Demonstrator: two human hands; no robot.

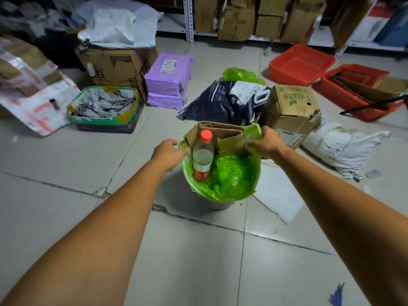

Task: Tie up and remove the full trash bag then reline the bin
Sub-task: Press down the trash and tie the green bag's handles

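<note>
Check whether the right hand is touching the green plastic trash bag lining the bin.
Touching. The head view shows the right hand closed on a raised fold of the green plastic trash bag at the bin's far rim.

The bin [221,205] stands on the floor [198,250], lined with the trash bag [231,180]. In the bag, a bottle [202,156] stands upright at the left, with folded cardboard [220,134] behind it. The left hand [169,152] is at the bag's left rim, the right hand [266,141] at its right rim. Behind the bin lies a pet-food sack [223,102], with a fruits box [291,106] to its right. Two stacked parcels [167,81] sit farther left. Two tubs [301,64] rest at far right, before the shelving [189,21].
</note>
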